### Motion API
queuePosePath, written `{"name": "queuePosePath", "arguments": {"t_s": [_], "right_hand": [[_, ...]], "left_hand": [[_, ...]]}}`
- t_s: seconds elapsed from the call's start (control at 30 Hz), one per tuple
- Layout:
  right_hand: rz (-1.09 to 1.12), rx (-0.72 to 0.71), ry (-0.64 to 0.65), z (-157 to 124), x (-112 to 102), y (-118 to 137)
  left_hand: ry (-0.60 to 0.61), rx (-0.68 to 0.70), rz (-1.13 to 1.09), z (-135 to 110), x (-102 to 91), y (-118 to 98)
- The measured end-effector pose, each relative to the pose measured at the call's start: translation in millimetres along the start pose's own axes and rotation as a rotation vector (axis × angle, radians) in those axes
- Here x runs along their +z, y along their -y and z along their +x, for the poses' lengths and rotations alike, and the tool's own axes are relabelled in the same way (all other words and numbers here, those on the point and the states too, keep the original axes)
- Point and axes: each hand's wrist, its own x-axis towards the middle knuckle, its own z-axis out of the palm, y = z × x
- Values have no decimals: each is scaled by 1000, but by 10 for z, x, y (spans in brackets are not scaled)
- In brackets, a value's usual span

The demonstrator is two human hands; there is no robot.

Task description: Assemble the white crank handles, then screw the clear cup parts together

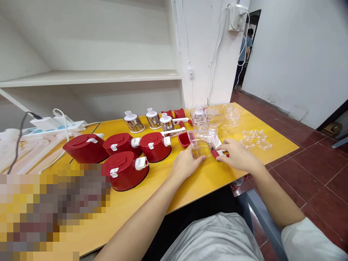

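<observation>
My left hand (185,164) grips a clear plastic hopper (200,146) that lies on the yellow table (152,203), its red inner part (185,139) pointing left. My right hand (237,155) is closed over a red and white handle piece (217,152) just right of the hopper. Both hands rest on the tabletop near its front edge.
Several red round bases (123,170) stand to the left. Three metal grater drums (153,119) and clear plastic parts (231,112) line the back, with clear rings (257,139) at right. A power strip (54,125) lies far left. A person (244,50) stands in the doorway.
</observation>
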Motion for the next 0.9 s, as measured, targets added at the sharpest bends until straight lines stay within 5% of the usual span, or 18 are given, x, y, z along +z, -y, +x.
{"name": "queuePosePath", "arguments": {"t_s": [0.17,0.4,0.7,0.9], "right_hand": [[-256,-111,-41,-160,301,145],[-219,-196,-180,-286,624,72],[-204,-164,-345,-266,805,66],[-150,-232,-474,-465,705,93]], "left_hand": [[-7,-2,31,21,23,23],[-6,1,55,17,26,23],[-14,1,28,-3,1,0],[-23,0,35,21,7,20]]}}
